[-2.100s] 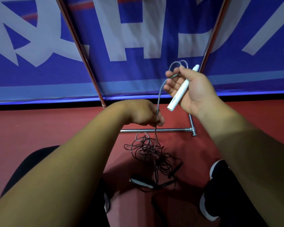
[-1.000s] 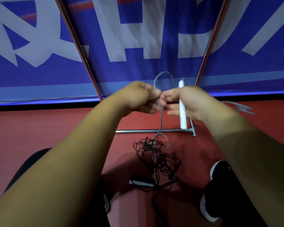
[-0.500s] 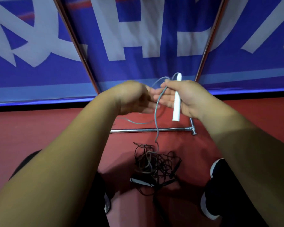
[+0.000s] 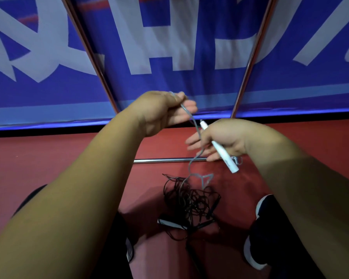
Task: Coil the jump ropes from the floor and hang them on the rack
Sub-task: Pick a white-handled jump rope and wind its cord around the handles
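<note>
My right hand (image 4: pixel 224 137) grips the white handle (image 4: pixel 222 151) of a grey jump rope, the handle slanting down to the right. My left hand (image 4: pixel 163 111) is raised above it and pinches the grey cord (image 4: pixel 193 158), which runs down past my right fingers to the floor. Below on the red floor lies a tangled pile of black jump ropes (image 4: pixel 189 200) with a black handle (image 4: pixel 169 222) at its near side. The metal rack shows its base bar (image 4: pixel 165 160) and two slanted posts (image 4: pixel 85 47).
A blue banner with big white letters (image 4: pixel 169 47) stands right behind the rack. My two dark shoes, one at the right (image 4: pixel 258 234) and one at the left (image 4: pixel 127 248), flank the rope pile.
My left hand has lifted up and left, drawing the grey cord out of my right hand. My right hand dropped lower and tilted the white handle. The cord's tail rose off the pile.
</note>
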Tool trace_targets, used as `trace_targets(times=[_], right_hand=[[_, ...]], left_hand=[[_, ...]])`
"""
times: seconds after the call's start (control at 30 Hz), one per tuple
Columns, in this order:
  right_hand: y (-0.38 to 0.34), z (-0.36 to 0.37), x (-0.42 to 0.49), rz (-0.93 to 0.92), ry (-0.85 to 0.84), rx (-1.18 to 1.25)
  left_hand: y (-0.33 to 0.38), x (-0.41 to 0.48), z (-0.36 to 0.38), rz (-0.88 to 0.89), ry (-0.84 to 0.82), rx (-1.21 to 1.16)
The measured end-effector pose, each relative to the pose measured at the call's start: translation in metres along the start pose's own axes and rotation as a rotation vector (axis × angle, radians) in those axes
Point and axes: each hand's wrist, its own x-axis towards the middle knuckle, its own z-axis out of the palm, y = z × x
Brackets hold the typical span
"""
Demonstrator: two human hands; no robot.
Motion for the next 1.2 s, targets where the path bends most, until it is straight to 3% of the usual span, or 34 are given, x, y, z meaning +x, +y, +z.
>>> trace_targets(times=[0.1,0.2,0.3,0.43,0.53,0.6,0.67,0.87,0.93,1.0,1.07,1.2], right_hand=[[-0.005,0.010,-0.012,-0.085,-0.110,0.029],[-0.016,0.013,-0.019,-0.216,-0.031,0.274],[-0.025,0.009,-0.017,-0.347,0.091,0.503],[-0.030,-0.001,-0.013,-0.484,0.110,0.882],[-0.031,-0.009,-0.015,-0.558,0.098,1.116],[-0.031,-0.013,-0.014,-0.585,0.099,1.208],[-0.030,-0.017,-0.012,-0.585,0.104,1.268],[-0.025,-0.022,-0.011,-0.516,0.112,1.342],[-0.025,-0.021,-0.012,-0.509,0.097,1.339],[-0.026,-0.020,-0.013,-0.514,0.088,1.329],[-0.027,-0.022,-0.010,-0.488,0.140,1.216],[-0.019,-0.018,0.006,-0.295,0.297,0.652]], left_hand=[[0.001,0.011,-0.007,0.076,0.119,-0.223],[-0.001,0.015,-0.011,0.055,0.178,-0.230],[-0.007,0.008,-0.008,-0.067,0.126,0.139],[-0.025,-0.003,-0.005,-0.251,-0.260,0.873],[-0.037,-0.005,-0.005,-0.289,-0.482,1.022],[-0.040,-0.005,-0.005,-0.295,-0.550,1.013],[-0.039,-0.005,-0.003,-0.277,-0.512,0.958],[-0.032,0.010,-0.006,-0.069,0.024,0.848],[-0.029,0.010,-0.009,0.008,-0.029,0.845],[-0.027,0.005,-0.008,-0.039,-0.159,0.768],[-0.024,-0.001,-0.001,-0.085,-0.221,0.605],[-0.011,-0.001,0.008,-0.021,-0.095,0.170]])
